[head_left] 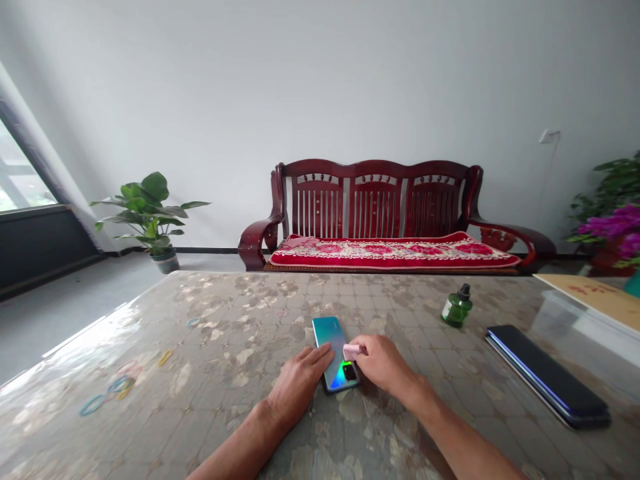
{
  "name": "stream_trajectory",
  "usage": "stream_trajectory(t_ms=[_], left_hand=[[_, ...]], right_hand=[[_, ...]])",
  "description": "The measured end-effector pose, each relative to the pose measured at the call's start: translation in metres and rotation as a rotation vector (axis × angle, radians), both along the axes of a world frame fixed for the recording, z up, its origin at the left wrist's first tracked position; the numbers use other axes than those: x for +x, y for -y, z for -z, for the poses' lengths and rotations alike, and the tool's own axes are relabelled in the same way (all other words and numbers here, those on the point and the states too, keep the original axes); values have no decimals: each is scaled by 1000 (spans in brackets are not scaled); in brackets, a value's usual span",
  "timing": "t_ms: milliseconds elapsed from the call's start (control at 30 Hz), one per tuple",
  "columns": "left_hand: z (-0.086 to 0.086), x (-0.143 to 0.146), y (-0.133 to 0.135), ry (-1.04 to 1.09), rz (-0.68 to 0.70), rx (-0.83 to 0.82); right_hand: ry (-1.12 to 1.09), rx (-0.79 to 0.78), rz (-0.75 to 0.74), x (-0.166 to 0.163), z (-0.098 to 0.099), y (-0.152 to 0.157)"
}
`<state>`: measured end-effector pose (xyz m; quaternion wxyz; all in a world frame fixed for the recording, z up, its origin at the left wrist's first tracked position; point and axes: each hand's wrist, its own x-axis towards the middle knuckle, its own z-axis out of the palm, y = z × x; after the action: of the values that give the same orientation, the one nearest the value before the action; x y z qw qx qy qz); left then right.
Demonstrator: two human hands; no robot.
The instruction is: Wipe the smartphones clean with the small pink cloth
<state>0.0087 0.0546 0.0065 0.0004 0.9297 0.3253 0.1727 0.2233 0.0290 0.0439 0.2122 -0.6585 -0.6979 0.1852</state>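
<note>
A teal, iridescent phone (332,340) lies back-up on the patterned table (240,360), its camera end toward me. My left hand (299,384) rests flat beside it, fingers stretched out and touching its left edge. My right hand (381,364) is closed in a pinch on a small pink pad (351,351), pressed on the phone's back near the camera. What the pad is made of is too small to tell.
A small green bottle (457,308) stands right of the phone. A dark tablet (547,375) lies at the right, a clear box (585,320) with a tan board beyond it. Rubber bands (113,390) are scattered at the left. A red wooden bench (385,220) stands behind the table.
</note>
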Motion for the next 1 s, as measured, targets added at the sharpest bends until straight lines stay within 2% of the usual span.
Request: stream_trajectory(t_ms=[367, 567, 667, 800, 1000], left_hand=[[-8, 5, 5, -12, -4, -2], [-8, 5, 8, -39, -56, -14], [-7, 3, 7, -10, -52, -6], [-13, 3, 6, 9, -76, -13], [-30, 6, 16, 10, -46, -96]], right_hand=[[79, 31, -9, -11, -3, 10], [18, 6, -110, -10, -5, 14], [-21, 0, -104, -2, -4, 7], [-14, 185, -20, 3, 2, 0], [182, 443, -148, -14, 9, 4]])
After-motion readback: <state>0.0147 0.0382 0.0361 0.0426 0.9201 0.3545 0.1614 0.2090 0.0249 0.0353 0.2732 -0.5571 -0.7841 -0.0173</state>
